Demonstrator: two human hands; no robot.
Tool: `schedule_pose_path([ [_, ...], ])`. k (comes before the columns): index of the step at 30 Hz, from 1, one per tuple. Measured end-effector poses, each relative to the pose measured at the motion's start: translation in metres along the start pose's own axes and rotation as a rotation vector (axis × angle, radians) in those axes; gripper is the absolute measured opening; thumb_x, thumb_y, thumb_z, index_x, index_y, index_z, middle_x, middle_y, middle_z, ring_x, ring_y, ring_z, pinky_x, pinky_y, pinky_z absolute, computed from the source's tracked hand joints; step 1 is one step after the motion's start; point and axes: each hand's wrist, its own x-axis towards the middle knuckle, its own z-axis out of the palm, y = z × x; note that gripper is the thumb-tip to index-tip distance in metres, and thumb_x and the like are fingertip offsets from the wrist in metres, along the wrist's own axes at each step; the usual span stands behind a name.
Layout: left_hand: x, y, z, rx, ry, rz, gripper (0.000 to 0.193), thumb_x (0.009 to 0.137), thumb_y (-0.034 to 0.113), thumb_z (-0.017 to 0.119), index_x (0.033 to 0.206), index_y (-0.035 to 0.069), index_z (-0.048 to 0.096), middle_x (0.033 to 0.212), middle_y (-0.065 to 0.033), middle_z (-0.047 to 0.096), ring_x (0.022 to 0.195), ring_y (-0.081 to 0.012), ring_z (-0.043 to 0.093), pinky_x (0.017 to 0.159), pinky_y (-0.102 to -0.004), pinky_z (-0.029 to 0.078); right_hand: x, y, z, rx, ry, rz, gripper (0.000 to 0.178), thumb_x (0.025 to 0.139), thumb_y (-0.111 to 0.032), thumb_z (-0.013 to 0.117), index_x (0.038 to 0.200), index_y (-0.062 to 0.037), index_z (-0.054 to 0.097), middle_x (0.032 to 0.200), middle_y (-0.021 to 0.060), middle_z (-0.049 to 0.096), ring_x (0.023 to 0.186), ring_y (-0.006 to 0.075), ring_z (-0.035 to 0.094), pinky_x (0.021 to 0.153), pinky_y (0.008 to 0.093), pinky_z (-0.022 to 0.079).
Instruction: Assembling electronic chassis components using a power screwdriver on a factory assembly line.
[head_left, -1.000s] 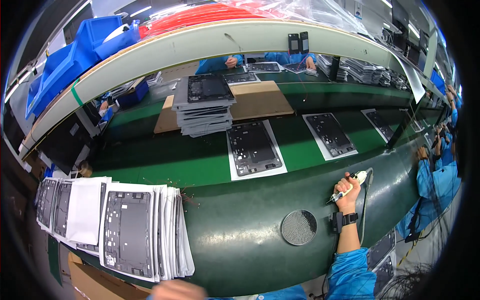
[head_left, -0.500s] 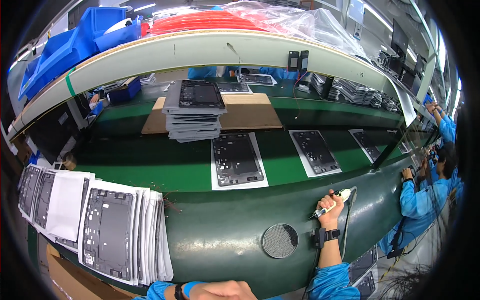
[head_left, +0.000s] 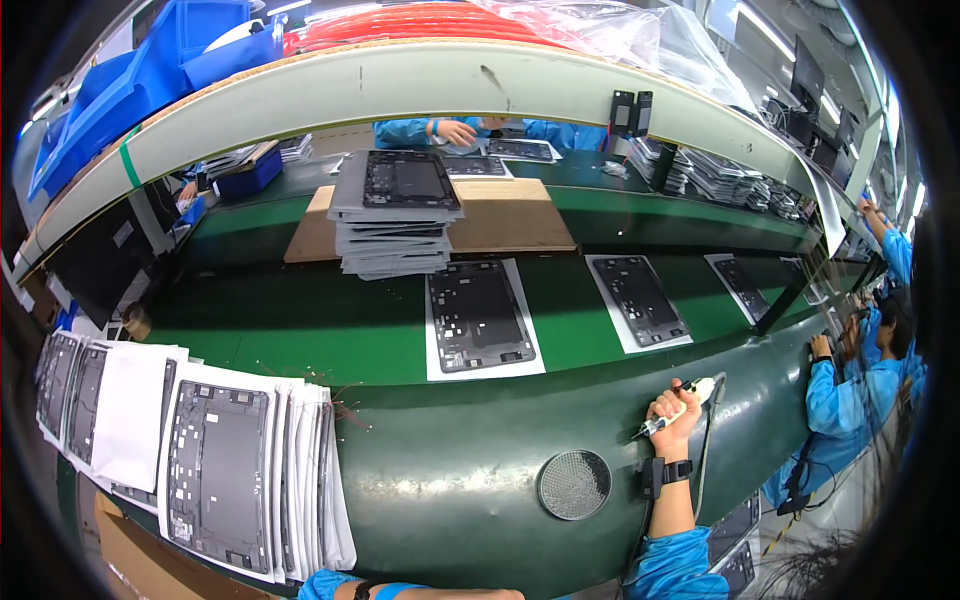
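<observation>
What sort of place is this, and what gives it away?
Likely an electronics assembly line: dark tablet-like panels on white sheets spaced along a green strip, a corded handheld tool in the person's right hand, and a co-worker's blue sleeve further along the bench.

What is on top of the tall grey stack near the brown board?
A dark flat panel lies on the stack. Below it mostly layer edges show; the surfaces between them are covered.
</observation>
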Motion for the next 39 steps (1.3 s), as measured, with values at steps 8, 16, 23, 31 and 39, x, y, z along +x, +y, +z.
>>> schedule_pose_path([
  [8,-0.0102,0.0024,-0.0043,0.053,0.050,0.004,0.030,0.097,0.019,0.051,0.101,-0.007,0.065,0.094,-0.0155,0.068,0.080,-0.0224,0.066,0.065,-0.0297,0.053,0.0018,0.0031,0.0014,-0.014,-0.003,0.008,0.013,0.081,-0.012,0.054,0.092,-0.0073,0.058,0.051,-0.0041,0.032,0.043,0.0096,0.031,0.045,0.0249,0.030],
  [16,-0.0091,0.0051,-0.0033,0.111,0.071,0.019,0.028,0.097,0.019,0.052,0.100,-0.007,0.064,0.092,-0.0147,0.067,0.079,-0.0213,0.065,0.064,-0.0292,0.052,-0.0015,0.0003,0.0014,-0.011,0.000,0.002,0.013,0.081,-0.012,0.054,0.093,-0.0066,0.058,0.051,-0.0038,0.033,0.044,0.0095,0.031,0.044,0.0254,0.031],
  [23,-0.0096,0.0046,-0.0022,0.152,0.096,0.025,0.027,0.097,0.018,0.052,0.099,-0.006,0.064,0.090,-0.0139,0.067,0.077,-0.0204,0.065,0.063,-0.0288,0.052,-0.0027,0.0010,0.0035,-0.018,0.048,-0.034,0.013,0.082,-0.012,0.054,0.092,-0.0060,0.058,0.051,-0.0040,0.033,0.043,0.0097,0.032,0.043,0.0254,0.031],
  [31,-0.0056,0.0062,-0.0062,0.195,0.098,0.018,0.026,0.096,0.017,0.052,0.098,-0.006,0.064,0.088,-0.0131,0.066,0.075,-0.0193,0.064,0.062,-0.0283,0.051,-0.0033,-0.0011,0.0023,-0.026,0.027,-0.026,0.012,0.082,-0.012,0.054,0.092,-0.0066,0.058,0.051,-0.0035,0.034,0.043,0.0102,0.033,0.044,0.0258,0.031],
  [39,-0.0032,0.0055,-0.0098,0.217,0.104,0.008,0.024,0.096,0.016,0.053,0.097,-0.005,0.064,0.086,-0.0122,0.066,0.073,-0.0182,0.063,0.061,-0.0278,0.051,-0.0042,0.0029,0.0074,-0.028,0.014,-0.026,0.009,0.083,-0.010,0.054,0.090,-0.0054,0.057,0.052,-0.0038,0.033,0.044,0.0093,0.032,0.045,0.0243,0.031],
])
